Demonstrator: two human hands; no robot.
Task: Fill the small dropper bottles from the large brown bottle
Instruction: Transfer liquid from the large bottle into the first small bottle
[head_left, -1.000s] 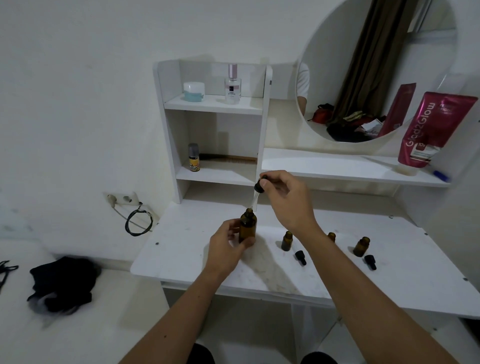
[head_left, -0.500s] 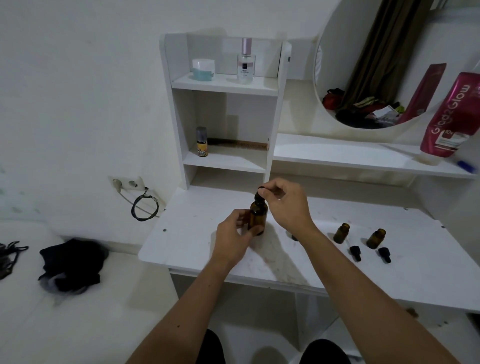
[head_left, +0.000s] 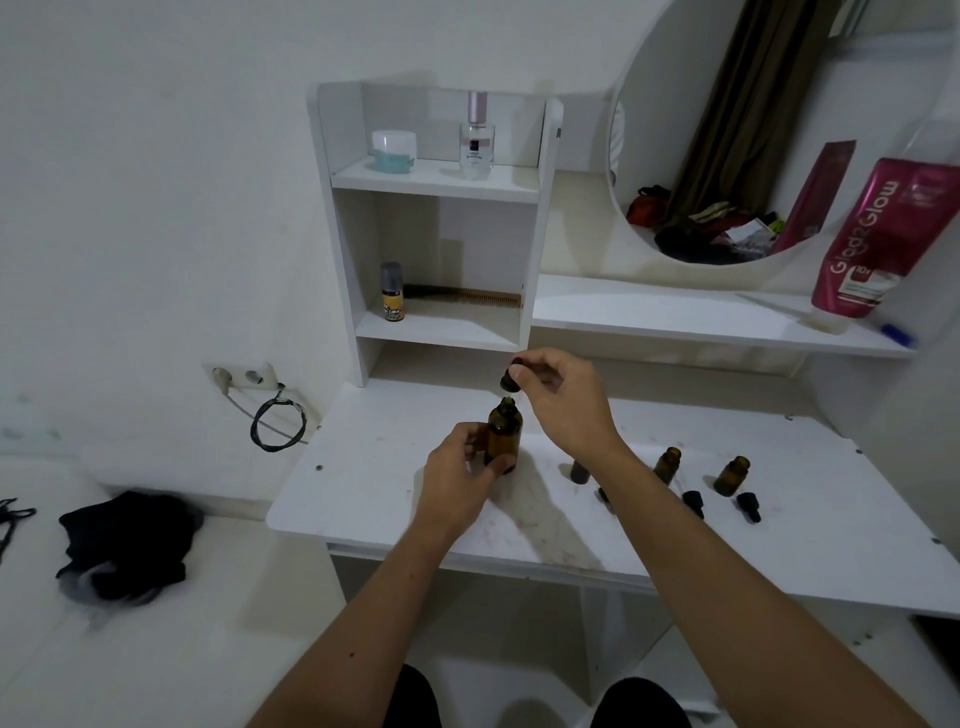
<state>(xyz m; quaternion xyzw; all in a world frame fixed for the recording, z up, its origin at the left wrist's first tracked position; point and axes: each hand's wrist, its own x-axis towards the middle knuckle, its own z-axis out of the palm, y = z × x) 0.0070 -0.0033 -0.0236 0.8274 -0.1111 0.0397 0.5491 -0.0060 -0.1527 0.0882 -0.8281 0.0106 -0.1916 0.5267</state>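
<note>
A white vanity desk (head_left: 779, 499) stands against a white wall, w/ a small shelf unit (head_left: 436, 182) at the back and a round mirror (head_left: 649, 156) to the right of it. The large brown bottle (head_left: 503, 436) stands upright on the desk near the front-left part, open at the neck.

The left hand (head_left: 457, 488) grips the large brown bottle around the lower body, fingers and thumb curled on it. The right hand (head_left: 558, 402) pinches the black dropper cap (head_left: 510, 378) between thumb and fingertips, just above the bottle mouth; the glass tube under the cap seems to reach the neck, but it is too small to say how deep it goes.

Three small dropper bottles stand to the right w/o caps: one (head_left: 578, 470) partly hidden behind the right wrist, one (head_left: 667, 464) in the middle, one (head_left: 731, 475) most right. Two loose black caps (head_left: 693, 503) (head_left: 748, 506) lie just in front of them.

Handling, as I judge it: the bottles look like amber glass, so stiff, smooth and breakable, and probably light. The small ones are narrow and may tip easily, so better to take them at the body, approx. the middle, and keep them upright. The dropper bulb looks like soft rubber, so a squeeze on the top draws liquid, while the thin tube is fragile and should not hit the neck rim
</note>
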